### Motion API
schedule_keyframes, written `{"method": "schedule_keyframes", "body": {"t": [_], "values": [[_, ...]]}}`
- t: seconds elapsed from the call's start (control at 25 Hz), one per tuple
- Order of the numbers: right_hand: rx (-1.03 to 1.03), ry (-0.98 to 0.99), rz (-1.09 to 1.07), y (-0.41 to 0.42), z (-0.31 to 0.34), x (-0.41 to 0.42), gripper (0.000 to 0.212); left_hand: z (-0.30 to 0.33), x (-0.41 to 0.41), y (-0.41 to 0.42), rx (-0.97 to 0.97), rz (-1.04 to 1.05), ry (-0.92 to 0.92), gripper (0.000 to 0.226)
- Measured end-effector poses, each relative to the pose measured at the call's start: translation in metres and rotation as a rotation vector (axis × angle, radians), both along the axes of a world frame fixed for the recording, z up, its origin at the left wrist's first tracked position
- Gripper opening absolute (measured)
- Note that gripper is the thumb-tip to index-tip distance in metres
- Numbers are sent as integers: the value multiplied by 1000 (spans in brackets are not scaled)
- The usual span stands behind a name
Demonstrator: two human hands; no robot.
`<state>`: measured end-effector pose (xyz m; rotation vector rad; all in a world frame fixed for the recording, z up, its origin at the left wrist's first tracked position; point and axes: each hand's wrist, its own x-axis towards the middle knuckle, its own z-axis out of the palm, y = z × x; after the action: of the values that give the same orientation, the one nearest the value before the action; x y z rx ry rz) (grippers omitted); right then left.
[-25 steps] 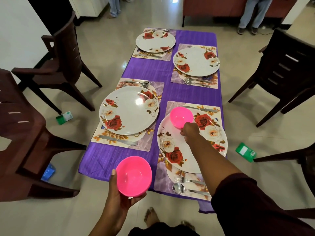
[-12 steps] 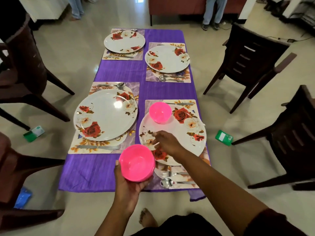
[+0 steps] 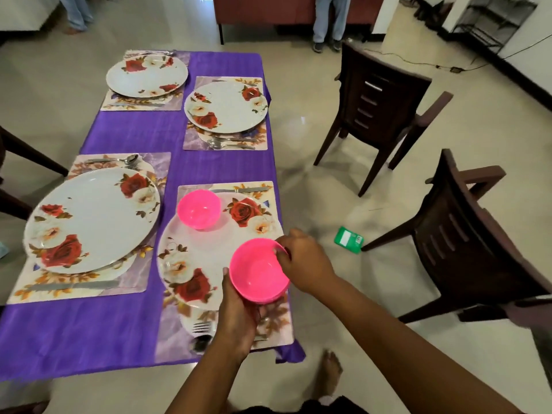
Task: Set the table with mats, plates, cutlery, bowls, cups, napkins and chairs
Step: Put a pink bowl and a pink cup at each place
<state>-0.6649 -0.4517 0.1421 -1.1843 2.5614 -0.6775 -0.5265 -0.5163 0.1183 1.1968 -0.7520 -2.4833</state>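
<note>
Bowls of bright pink plastic (image 3: 258, 271), apparently a nested stack, sit cupped in the left hand (image 3: 237, 318), whose thumb lies up the near-left side while the fingers curl underneath; the stack hangs above the near right edge of the nearest rose-patterned plate (image 3: 209, 255). The right hand (image 3: 304, 261) meets the stack from the far right, its fingertips pinching the rim of the top bowl. Another pink bowl (image 3: 199, 208) stands upright on the far left part of that same plate, well apart from the held stack. The plate lies on a floral mat (image 3: 268, 324), with a fork (image 3: 201, 326) and a spoon (image 3: 199, 343) at the mat's near end, partly hidden by the left wrist, and a knife (image 3: 242, 190) at its far end. To the left lies a second plate (image 3: 92, 219) on its own mat, with a knife (image 3: 71, 285) on the near side and a spoon (image 3: 125, 159) beyond it. Two more plates on mats lie farther up the purple tablecloth (image 3: 134, 130): one far left (image 3: 147, 75), one far right (image 3: 226, 106) with cutlery (image 3: 230, 142) just in front of it. Two dark wooden chairs (image 3: 379, 115) (image 3: 466, 243) stand off to the right of the table, turned away from it, and a small green packet (image 3: 348, 239) lies on the tiled floor between the table and the nearer chair.
</note>
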Motion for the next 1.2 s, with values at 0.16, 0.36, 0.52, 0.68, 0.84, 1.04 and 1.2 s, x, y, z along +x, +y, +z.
{"method": "schedule_keyframes", "body": {"t": [0.16, 0.36, 0.52, 0.68, 0.84, 1.04, 1.2], "values": [[-59, -14, 13, 53, 8, -69, 17, -1, -67, 51, -26, 0, -30, 54], [-76, -29, 51, 104, 14, -157, 7, 10, -146, 104, -73, -11, -82, 57], [-80, -92, 82, 97, 12, -212, 8, 6, -186, 105, -97, -11, -72, 70], [-83, -79, 152, 64, -2, -250, 11, -6, -222, 87, -56, 83, -84, 65], [-64, -45, 255, 13, -10, -295, 12, -14, -264, 51, -51, 182, -67, 55], [-130, -239, 287, -116, 2, -377, 9, -8, -342, -60, -91, 343, -72, 49], [-108, -520, 188, -216, 21, -428, 8, 8, -380, -137, -64, 476, -64, 53]]}}
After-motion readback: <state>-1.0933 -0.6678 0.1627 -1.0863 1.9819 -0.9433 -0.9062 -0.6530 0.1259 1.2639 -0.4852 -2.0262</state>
